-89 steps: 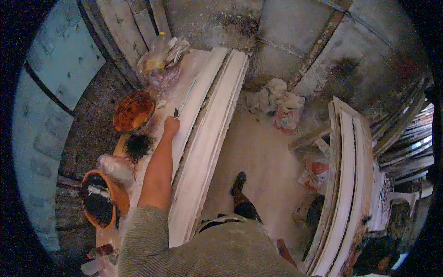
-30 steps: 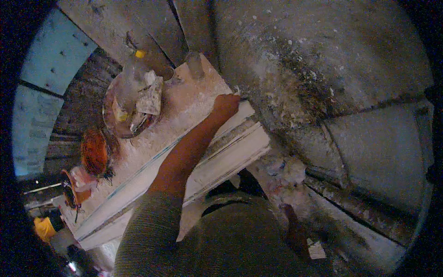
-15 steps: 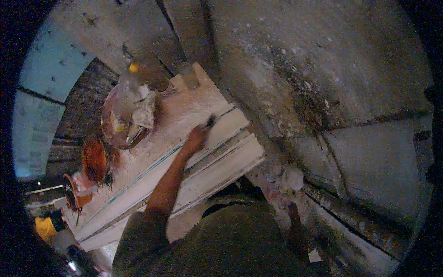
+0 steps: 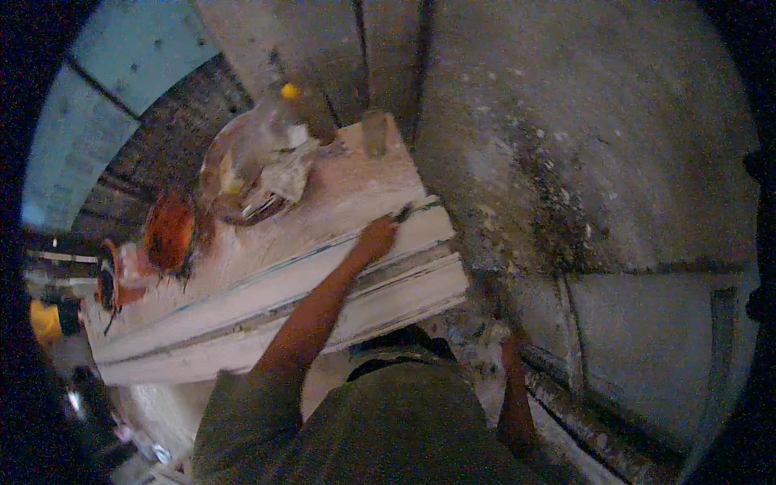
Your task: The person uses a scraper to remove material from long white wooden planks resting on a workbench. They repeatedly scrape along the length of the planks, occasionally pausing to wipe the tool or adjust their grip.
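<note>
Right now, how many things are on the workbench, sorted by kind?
White moulded lengths: 2
Orange bowls: 2, one partly hidden
Clear plastic bag of bits: 1
Small tool in the left hand: 1
Total: 6

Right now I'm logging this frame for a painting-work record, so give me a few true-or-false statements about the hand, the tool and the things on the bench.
1. The left hand holds a small brush against the white moulding. True.
2. The orange bowl sits at the moulding's right end. False: it sits toward the left.
3. A clear bag lies above the moulding. True.
4. The right hand also grips the brush. False: only the left does.
</note>
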`<state>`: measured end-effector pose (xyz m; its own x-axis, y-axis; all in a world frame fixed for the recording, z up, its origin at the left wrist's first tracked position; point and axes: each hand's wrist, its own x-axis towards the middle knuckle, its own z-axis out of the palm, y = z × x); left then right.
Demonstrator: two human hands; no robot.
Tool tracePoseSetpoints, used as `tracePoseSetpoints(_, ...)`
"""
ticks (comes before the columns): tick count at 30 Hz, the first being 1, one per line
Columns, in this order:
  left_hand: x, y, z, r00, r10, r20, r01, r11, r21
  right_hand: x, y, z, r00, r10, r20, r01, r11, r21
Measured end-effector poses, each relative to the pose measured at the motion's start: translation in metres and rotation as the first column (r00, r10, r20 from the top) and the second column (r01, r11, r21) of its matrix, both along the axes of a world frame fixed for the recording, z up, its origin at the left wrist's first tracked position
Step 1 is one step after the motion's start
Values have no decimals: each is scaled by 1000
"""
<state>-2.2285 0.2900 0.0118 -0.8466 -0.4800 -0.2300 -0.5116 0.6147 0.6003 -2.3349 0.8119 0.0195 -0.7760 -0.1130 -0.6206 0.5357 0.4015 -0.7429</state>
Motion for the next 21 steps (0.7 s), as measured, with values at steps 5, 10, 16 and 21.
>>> tracePoseSetpoints(5,-137,67,19,958,95,-269,-62,990,127,-5,-75,52,992,127,28,-110,935,-338)
tracePoseSetpoints(10,-63,146,93,889,53,-455,137,917,374,-12,-196,87,955,284,90,-213,861,-461)
tracePoseSetpoints(16,127,123,74,757,447,-476,-379,894,237,-28,-322,67,377,789,-486,-815,532,232)
tracePoseSetpoints(21,330,83,47,315,894,-317,-948,281,-150,-118,-355,66,118,917,-380,-909,254,331)
